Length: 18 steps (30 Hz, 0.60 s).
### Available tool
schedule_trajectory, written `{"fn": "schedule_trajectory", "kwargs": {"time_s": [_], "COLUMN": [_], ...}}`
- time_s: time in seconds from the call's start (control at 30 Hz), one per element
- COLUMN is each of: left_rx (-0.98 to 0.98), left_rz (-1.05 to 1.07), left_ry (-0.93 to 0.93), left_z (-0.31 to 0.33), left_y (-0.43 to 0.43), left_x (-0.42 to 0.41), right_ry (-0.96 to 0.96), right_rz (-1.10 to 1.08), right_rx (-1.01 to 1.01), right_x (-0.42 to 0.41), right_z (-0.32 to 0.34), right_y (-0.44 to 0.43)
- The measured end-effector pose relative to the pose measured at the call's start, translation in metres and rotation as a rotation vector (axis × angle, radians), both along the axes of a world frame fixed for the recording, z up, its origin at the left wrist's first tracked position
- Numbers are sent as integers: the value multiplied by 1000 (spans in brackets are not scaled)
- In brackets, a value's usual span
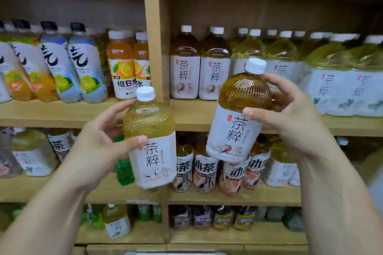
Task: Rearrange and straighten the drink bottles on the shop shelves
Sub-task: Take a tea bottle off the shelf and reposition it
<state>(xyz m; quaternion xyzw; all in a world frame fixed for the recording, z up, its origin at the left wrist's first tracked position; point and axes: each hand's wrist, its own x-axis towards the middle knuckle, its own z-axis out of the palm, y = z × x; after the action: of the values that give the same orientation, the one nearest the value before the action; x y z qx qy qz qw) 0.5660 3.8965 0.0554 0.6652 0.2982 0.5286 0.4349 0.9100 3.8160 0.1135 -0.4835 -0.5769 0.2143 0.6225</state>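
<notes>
Amber tea bottle (238, 130) is hanging tilted between thumb and fingers of my right hand (290, 114) (left hand (97, 147) is wrapping the pale tea bottle (153, 122)), so I'm risking a slip.

bottom-shelf bottles (213, 217) blurred, labels unreadable

Left hand (97, 149) holds the pale-yellow plastic tea bottle (151, 141) in front of the light wooden shelf upright (152, 37); right hand (294, 114) holds the amber plastic tea bottle (238, 122) to its right, higher, tilted. Behind, on the middle wooden shelf board (62, 113): orange plastic juice bottles (121, 68) left of the upright, two amber white-labelled bottles (184, 72) just right of it
</notes>
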Motion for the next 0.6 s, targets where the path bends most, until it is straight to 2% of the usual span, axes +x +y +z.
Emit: {"fn": "schedule_trajectory", "kwargs": {"time_s": [0.17, 0.27, 0.37, 0.6], "left_rx": [24, 36, 33, 11], "left_rz": [61, 97, 105, 96], "left_ry": [-30, -36, -25, -54], "left_z": [35, 47, 55, 79], "left_y": [-9, -12, -12, 6], "left_x": [30, 46, 59, 82], "right_ry": [-18, -106, -196, -248], "right_rz": [9, 38, 31, -47], "right_rx": [32, 32, -24, -37], "right_x": [23, 21, 23, 28], "right_z": [40, 52, 52, 34], "right_y": [29, 60, 89, 109]}}
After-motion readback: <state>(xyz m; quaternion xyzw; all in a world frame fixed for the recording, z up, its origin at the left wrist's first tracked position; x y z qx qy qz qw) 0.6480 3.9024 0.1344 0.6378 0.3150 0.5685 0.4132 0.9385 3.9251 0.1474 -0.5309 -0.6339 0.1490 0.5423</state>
